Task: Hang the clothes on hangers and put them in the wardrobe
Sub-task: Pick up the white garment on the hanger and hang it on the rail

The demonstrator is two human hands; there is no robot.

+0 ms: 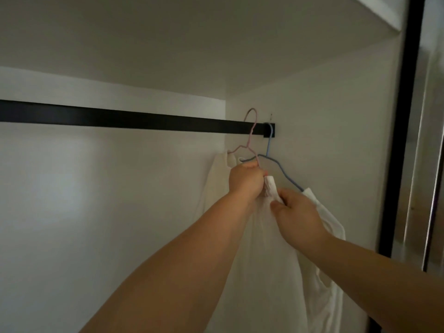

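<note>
Right of the frame's centre, inside the white wardrobe (pixel 96 212), a black rail (pixel 120 117) runs from the left edge to a bracket on the side wall. Over it hooks a pink hanger (pixel 249 131), and beside it, at the bracket, a blue hanger (pixel 270 145). The left hand (pixel 246 181) has its grip closed around the pink hanger's lower wire and the white fabric bunched there. The right hand (pixel 296 212), just below and right, pinches a fold of the same white garment (pixel 264 272) between thumb and fingers. A second white garment (pixel 324 236) hangs from the blue hanger, touching the first. At the far right stands a dark-framed sliding door (pixel 398 140).
</note>
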